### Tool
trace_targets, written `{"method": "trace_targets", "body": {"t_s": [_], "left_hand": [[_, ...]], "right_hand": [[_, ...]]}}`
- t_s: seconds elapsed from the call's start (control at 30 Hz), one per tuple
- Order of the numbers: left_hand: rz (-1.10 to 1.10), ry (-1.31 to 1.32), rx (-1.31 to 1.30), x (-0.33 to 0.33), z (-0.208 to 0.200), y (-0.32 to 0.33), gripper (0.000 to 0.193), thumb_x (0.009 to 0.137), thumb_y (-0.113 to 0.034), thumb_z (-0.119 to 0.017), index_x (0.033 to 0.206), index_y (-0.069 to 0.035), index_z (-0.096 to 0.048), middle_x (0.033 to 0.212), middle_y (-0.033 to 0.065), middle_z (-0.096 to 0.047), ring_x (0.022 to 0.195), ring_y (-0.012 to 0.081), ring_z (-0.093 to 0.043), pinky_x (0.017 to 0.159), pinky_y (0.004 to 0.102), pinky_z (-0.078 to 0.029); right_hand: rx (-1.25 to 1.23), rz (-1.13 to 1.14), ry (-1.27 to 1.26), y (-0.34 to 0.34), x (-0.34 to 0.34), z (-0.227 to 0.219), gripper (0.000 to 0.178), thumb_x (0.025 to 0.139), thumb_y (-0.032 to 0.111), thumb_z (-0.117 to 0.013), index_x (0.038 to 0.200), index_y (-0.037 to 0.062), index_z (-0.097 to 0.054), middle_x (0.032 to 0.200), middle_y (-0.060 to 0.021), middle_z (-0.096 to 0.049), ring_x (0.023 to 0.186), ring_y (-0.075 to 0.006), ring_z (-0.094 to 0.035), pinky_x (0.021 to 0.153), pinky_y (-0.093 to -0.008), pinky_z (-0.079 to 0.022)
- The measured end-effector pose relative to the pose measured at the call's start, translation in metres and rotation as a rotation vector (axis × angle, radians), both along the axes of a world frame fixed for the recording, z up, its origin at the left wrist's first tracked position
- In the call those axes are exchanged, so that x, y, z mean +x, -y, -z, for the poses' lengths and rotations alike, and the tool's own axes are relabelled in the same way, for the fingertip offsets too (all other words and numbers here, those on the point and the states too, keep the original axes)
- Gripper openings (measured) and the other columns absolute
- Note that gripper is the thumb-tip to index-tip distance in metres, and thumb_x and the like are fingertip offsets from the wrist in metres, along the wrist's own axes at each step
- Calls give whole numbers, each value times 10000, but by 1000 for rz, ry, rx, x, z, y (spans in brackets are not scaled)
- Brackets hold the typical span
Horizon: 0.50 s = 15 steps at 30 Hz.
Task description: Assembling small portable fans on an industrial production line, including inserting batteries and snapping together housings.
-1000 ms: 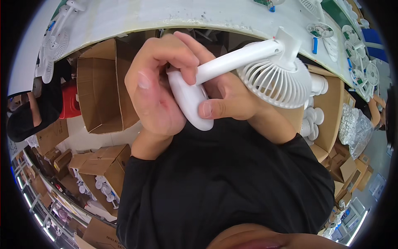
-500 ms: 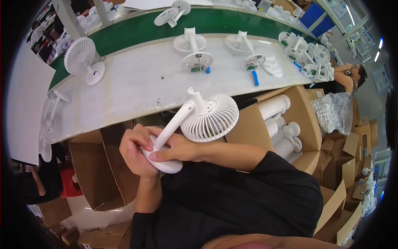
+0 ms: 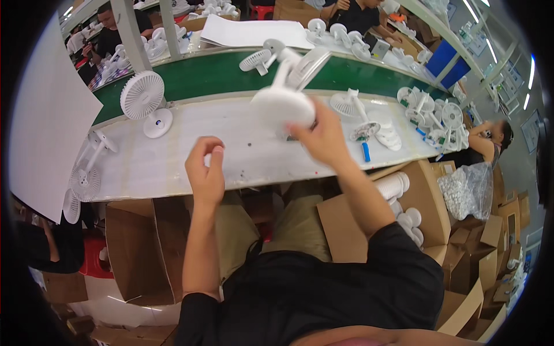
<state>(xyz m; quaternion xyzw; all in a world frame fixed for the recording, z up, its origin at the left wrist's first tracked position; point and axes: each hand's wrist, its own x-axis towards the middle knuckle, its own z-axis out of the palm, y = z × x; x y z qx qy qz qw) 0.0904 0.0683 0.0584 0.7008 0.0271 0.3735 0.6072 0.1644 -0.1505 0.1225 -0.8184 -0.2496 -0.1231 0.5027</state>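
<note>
My right hand grips a white desk fan by the edge of its round base and holds it up over the workbench. The fan is smeared by motion, with its base towards me and its caged head beyond. My left hand is raised over the bench's near edge, fingers loosely curled and the thumb close to them, with no object seen in it. Right of the held fan, another fan lies with its base open, showing a green circuit board and a blue cylinder. Part of a further open base is hidden behind my right hand.
A white workbench runs along a green belt. One assembled fan stands at the left. Several open fans crowd the right end. Cardboard boxes are below, and a box at right holds white parts. Other people work nearby.
The fan has gone from my lap area up and away over the bench in my right hand. My left hand has let go of its base. My view has shifted.
</note>
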Motion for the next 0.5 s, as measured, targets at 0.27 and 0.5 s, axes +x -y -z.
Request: {"method": "trace_targets", "body": {"t_s": [0.27,0.5], "left_hand": [[-291,-276,831,24,84,-30,212,738,-48,-613,950,-37,-615,976,106,-615,883,290,-551,778,356,-453],[-332,-364,802,31,86,-34,184,721,-39,-621,904,-46,-609,949,91,-608,850,274,-543,755,351,-445]], "right_hand": [[-712,508,33,60,271,44,403,794,122,-679,1184,38,-623,1130,-206,-666,991,-374,-652,829,-413,-518],[-983,875,246,20,328,68,307,824,137,-589,1112,60,-664,1109,-195,-669,1051,-339,-642,883,-484,-509]]}}
